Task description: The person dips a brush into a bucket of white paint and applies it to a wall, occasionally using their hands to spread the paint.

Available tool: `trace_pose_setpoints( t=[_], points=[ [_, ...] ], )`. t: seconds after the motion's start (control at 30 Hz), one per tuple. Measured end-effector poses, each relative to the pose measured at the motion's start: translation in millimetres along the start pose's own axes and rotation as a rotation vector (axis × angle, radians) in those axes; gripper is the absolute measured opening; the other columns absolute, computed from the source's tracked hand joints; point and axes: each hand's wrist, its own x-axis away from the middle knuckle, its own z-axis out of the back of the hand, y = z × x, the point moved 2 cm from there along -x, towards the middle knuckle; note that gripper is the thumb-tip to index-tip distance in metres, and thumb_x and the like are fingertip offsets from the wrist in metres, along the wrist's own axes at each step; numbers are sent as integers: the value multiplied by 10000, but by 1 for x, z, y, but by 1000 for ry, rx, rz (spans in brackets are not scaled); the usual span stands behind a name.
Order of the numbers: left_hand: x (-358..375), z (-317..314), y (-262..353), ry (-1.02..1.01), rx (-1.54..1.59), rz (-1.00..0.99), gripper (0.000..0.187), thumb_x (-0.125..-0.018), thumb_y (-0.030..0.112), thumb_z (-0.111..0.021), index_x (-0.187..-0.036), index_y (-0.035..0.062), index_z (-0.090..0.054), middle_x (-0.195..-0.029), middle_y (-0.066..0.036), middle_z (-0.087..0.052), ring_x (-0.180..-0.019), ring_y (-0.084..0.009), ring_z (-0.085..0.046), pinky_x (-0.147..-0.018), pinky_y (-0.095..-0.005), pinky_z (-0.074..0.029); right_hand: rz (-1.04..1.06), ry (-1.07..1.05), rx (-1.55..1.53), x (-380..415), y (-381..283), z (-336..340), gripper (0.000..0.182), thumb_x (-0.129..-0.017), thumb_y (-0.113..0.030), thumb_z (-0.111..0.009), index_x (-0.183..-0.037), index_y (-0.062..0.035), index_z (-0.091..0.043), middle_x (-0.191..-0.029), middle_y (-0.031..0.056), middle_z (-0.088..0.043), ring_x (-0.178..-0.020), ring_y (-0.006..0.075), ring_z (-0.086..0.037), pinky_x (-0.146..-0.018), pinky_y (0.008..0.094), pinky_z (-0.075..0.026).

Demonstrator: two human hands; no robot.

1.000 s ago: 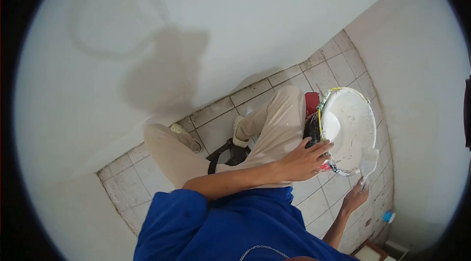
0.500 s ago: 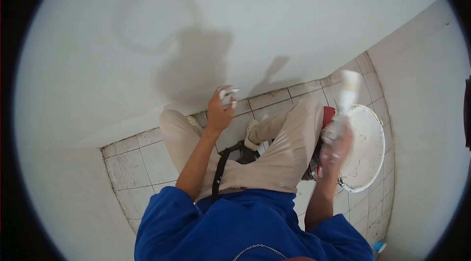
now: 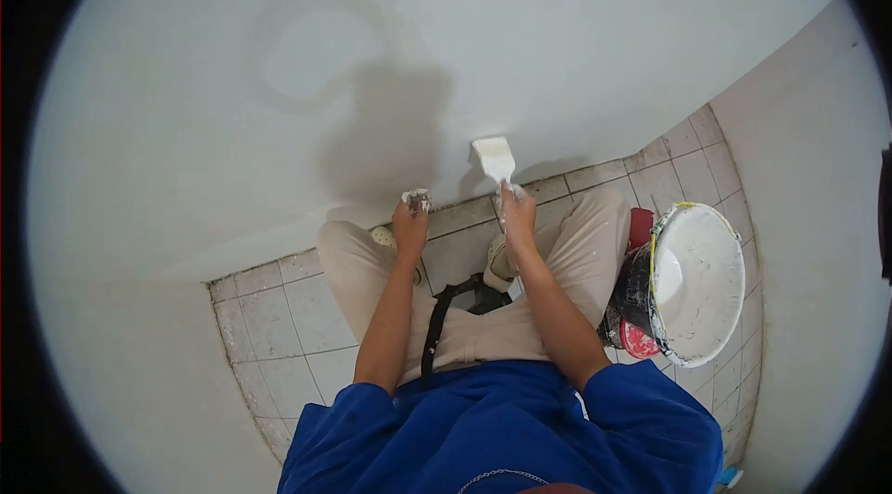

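Note:
My right hand (image 3: 518,218) is closed round the handle of a wide, white-coated paintbrush (image 3: 494,156). The brush's broad end is at the lower part of the white wall (image 3: 576,48), and it appears to touch it. To the left, near my knee, my left hand (image 3: 412,226) is closed, its fingertips smeared with white. What it holds, if anything, cannot be made out. A bucket (image 3: 699,345) of white paint stands beside my leg on the right, its rim and inner wall coated white.
Red-and-black containers (image 3: 639,340) sit against the bucket's left side. A tiled floor (image 3: 307,316) runs along the wall's foot. Another wall (image 3: 818,215) rises on the right. Something dark with a black strap (image 3: 431,336) lies between my legs.
My right hand has swung left from over the bucket, taking the paintbrush to the wall. My left hand has moved slightly down. The view has shifted a little.

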Motion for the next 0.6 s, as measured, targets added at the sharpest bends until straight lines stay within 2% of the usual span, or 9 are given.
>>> trace_pose_setpoints(
  t=[0.03, 0.13, 0.23, 0.33, 0.43, 0.53, 0.6],
  points=[
    [2, -2, 5, -13, 20, 20, 180, -857, 19, -505, -1010, -29, -586, -909, -106, -646, -814, -173, -621, -756, -293, -478, -97, 29, 9, 1, 5, 5, 295, -919, -262, -546, -753, -22, -584, -561, -51, -436, -494, 42, -364, -443, 235, -273],
    [0, -9, 9, -34, -19, -26, 185, -856, 20, -503, -1013, -30, -586, -907, -109, -646, -825, -181, -626, -758, -296, -478, -10, 0, -85, 0, -13, 7, 290, -908, -264, -563, -753, -20, -590, -563, -58, -434, -484, 34, -358, -427, 229, -264],
    [3, -17, 23, -43, -134, -44, 182, -859, 26, -501, -1010, -29, -586, -910, -113, -649, -834, -190, -631, -761, -294, -479, 128, -20, -138, 11, -76, 5, 277, -907, -251, -569, -758, -19, -592, -566, -63, -432, -471, 32, -349, -417, 225, -258],
    [-3, -33, 3, -65, 92, -85, 189, -862, 30, -500, -1020, -30, -584, -918, -120, -650, -837, -194, -632, -763, -296, -480, 285, 27, -235, 46, -145, 4, 262, -906, -235, -575, -761, -18, -595, -574, -62, -444, -484, 33, -341, -428, 227, -259],
    [0, -35, 13, -89, 82, -60, 192, -863, 35, -498, -1022, -28, -585, -920, -120, -650, -840, -192, -633, -766, -299, -481, 315, 47, -301, 49, -171, -1, 259, -910, -222, -571, -758, -13, -586, -567, -43, -448, -490, 44, -359, -433, 246, -282],
    [0, -39, 9, -82, 97, -40, 195, -866, 45, -494, -1023, -25, -585, -916, -116, -650, -844, -190, -633, -772, -303, -481, 381, 89, -25, -1, -97, -7, 260, -908, -256, -578, -756, -46, -591, -557, -54, -462, -460, 29, -387, -412, 219, -272],
    [-1, -38, 6, -82, 98, -51, 193, -865, 49, -495, -1018, -23, -588, -911, -111, -650, -839, -186, -629, -772, -300, -477, 348, 137, 132, -25, -23, 0, 338, -890, -250, -583, -675, 11, -581, -550, 21, -495, -476, 81, -428, -441, 280, -329]
  ],
)
